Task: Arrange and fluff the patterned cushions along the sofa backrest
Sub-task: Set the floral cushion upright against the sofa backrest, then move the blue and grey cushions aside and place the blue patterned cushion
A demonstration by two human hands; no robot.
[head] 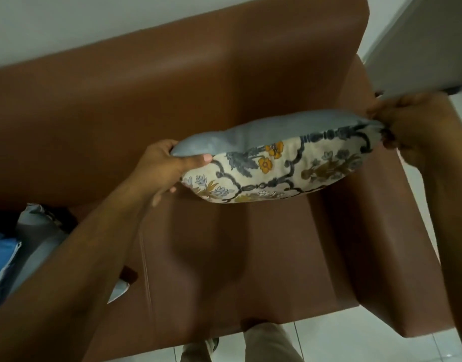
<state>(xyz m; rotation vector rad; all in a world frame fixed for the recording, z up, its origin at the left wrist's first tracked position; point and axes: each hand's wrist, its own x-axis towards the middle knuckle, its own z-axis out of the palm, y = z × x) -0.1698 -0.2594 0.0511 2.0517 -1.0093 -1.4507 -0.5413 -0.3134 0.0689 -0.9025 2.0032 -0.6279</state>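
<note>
**Cushion held in the air over the sofa seat**

Nearest us, our legs [263,343] stand at the sofa's front edge. Above the brown seat [224,257], our left hand [167,168] clasps one corner of the patterned cushion [284,168], and our right hand [402,126] pinches the opposite corner. The cushion hangs clear of the seat, floral face toward us. We judge this the fluffing step; next comes standing it against the backrest [146,79] beyond.
</note>
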